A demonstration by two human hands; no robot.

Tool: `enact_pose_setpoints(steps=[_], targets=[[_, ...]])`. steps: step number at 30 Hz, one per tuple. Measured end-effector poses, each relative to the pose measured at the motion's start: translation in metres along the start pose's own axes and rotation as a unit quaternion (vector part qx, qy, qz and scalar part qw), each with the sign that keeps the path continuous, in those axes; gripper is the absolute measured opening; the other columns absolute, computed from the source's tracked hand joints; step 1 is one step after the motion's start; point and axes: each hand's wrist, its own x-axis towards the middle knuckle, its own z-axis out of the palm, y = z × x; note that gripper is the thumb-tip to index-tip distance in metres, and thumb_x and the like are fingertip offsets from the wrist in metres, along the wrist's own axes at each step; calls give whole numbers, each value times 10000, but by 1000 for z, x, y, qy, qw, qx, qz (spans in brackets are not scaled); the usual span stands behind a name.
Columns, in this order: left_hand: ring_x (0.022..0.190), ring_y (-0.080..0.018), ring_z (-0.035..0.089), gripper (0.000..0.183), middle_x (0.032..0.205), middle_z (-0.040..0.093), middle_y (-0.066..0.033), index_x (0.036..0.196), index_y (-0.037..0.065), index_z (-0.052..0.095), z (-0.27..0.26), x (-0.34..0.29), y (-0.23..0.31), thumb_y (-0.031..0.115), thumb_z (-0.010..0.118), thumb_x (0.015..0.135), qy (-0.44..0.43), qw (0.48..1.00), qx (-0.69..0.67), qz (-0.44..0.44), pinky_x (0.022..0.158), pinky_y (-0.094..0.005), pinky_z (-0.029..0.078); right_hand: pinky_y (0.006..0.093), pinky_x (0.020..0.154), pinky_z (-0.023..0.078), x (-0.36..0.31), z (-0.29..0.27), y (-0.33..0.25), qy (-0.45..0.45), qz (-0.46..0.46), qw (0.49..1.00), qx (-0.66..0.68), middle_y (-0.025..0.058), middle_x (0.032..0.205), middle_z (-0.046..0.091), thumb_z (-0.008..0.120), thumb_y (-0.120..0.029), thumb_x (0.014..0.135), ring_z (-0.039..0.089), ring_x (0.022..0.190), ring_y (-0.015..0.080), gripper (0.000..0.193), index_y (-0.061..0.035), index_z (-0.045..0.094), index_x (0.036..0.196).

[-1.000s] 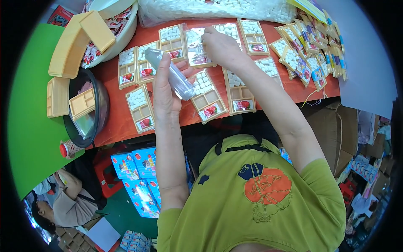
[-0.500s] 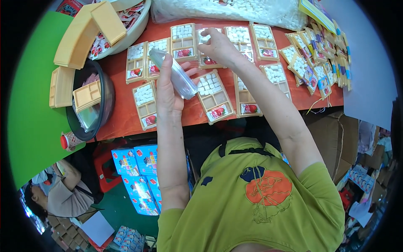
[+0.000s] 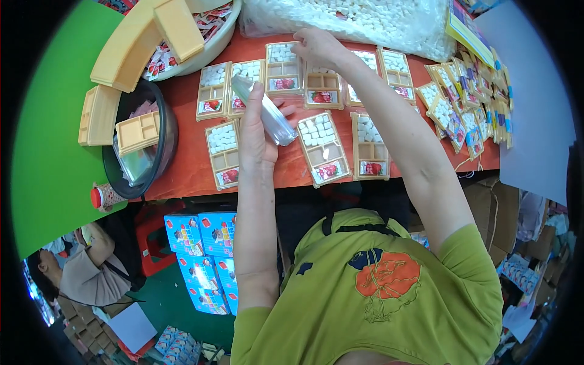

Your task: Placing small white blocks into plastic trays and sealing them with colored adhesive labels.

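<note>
My left hand is closed around a stack of clear plastic covers, held tilted above the table. My right hand reaches to the back row with bent fingers drawn together. Its fingertips are close to a tray of white pieces, and anything between them is too small to make out. Beneath that hand is another beige tray, partly covered by it. More trays lie around, such as the near one, each with small white cubes at one end and a red strawberry-printed sachet at the other.
A large clear bag of white cubes lies at the back. At left stand a white tub of sachets, stacked beige trays and a black basin. Filled trays are heaped at right. Blue boxes stand below the table's edge.
My right hand has risen slightly from the back-row tray toward the bag. The left hand keeps hold of the clear covers. The whole view has shifted a little.
</note>
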Motion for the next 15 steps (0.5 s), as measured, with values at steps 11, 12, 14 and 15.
enact_pose_setpoints(steps=[11,12,14,15], targets=[[904,-240,675,879,1111,562,-174,1347,-53,414,-9,8,2,553,747,805,21,998,49,33,621,-338,621,428,967,496,9,22,-2,58,-68,994,-65,190,1148,622,601,-281,928,613,1114,343,310,-172,664,1211],[905,-244,671,878,1112,561,-177,1349,-52,413,-10,8,2,551,747,805,25,997,56,36,628,-345,620,428,967,496,7,24,-5,56,-70,994,-64,190,1148,622,601,-281,928,613,1114,343,310,-172,664,1211],[905,-248,667,877,1114,561,-181,1351,-50,412,-14,6,2,549,747,806,33,997,62,37,635,-351,619,422,951,503,-1,23,-21,40,-46,985,-162,151,1152,583,605,-228,910,594,1131,326,320,-242,658,1225],[902,-252,663,875,1109,560,-180,1353,-44,411,-16,5,3,550,747,805,48,996,59,47,637,-355,617,422,951,503,-5,26,-28,38,-46,985,-161,151,1152,583,605,-228,910,594,1131,326,320,-242,658,1225]])
